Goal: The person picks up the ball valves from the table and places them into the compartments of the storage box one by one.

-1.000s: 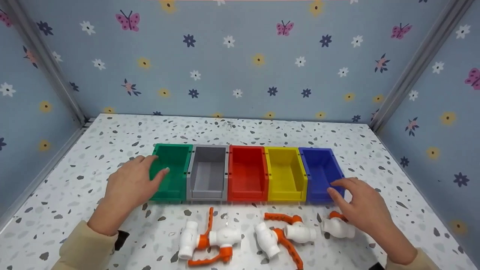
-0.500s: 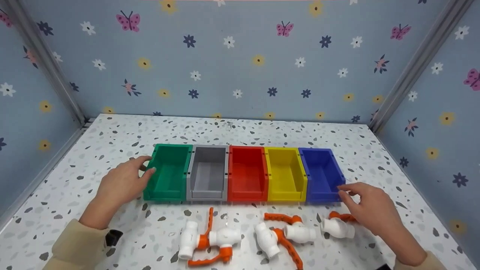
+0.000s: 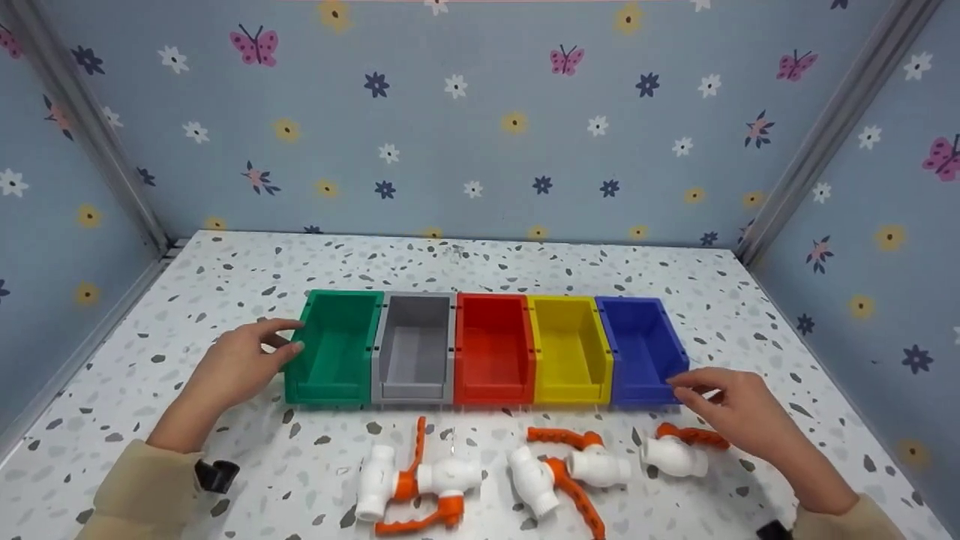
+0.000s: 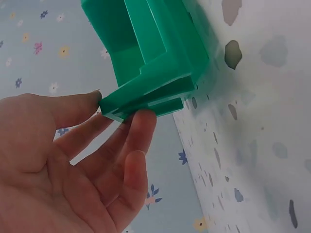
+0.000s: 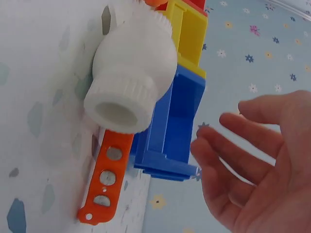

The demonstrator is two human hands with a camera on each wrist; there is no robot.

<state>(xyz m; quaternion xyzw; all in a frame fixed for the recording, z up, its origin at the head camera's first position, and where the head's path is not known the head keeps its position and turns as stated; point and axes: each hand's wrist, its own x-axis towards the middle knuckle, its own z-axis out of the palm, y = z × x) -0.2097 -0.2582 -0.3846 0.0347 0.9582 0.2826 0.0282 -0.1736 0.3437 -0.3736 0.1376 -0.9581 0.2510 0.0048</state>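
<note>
speckled tabletop (image 3: 480, 266) beneath five coloured bins (image 3: 493, 352)

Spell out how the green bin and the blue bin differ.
Place: the green bin forms the left end of the row, the blue bin the right end.
Neighbour: the green bin sits beside the gray bin, the blue bin beside the yellow bin.
Shared: both stand upright, open-topped, with a lowered front.
</note>
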